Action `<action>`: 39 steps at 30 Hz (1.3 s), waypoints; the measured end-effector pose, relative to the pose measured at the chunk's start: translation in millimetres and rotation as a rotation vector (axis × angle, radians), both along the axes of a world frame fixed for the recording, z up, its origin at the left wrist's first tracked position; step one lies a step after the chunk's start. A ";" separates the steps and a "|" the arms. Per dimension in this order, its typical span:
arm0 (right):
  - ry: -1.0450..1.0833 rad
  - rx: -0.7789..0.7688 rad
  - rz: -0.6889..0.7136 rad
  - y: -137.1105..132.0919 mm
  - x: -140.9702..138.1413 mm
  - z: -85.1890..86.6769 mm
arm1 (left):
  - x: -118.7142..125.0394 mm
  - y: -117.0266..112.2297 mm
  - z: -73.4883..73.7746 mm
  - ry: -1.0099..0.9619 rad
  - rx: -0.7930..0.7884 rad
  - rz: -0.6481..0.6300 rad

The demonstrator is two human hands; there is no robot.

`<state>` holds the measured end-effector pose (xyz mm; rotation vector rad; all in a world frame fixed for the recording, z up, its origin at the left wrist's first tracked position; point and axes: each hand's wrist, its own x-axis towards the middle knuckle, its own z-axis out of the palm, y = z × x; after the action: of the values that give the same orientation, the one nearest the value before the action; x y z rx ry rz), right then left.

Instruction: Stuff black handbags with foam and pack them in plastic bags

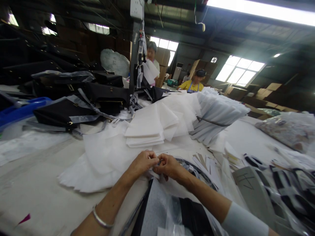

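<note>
My left hand (144,161) and my right hand (168,166) meet at the middle, fingertips pinched together. What they pinch is small and mostly hidden; it seems pale or clear. Just below them lies a black bag (194,214), partly covered by whitish and clear wrapping (159,203). A metal bracelet (99,218) is on my left wrist. White foam sheets (145,123) lie in a loose pile right beyond my hands. Beside my right forearm, a round dark-rimmed container (206,175) holds something grey and shiny, partly blocked from view.
Black bags (66,111) with clear wrap are heaped at the left near a blue tray (22,109). A tied bundle of pale sheets (219,111) stands behind the pile. A post (134,52) rises ahead. Two co-workers are beyond. Wrapped black-and-white pieces (290,186) lie at the right.
</note>
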<state>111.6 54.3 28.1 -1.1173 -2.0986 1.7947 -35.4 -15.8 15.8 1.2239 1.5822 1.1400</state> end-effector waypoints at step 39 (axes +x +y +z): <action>-0.194 0.116 -0.032 9.7 -9.2 -1.7 | -53.8 -22.9 25.8 0.438 -0.171 0.069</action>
<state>102.4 64.0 26.5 -1.3322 -2.2442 1.5852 -89.2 -38.7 41.6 1.3739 2.0140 0.7890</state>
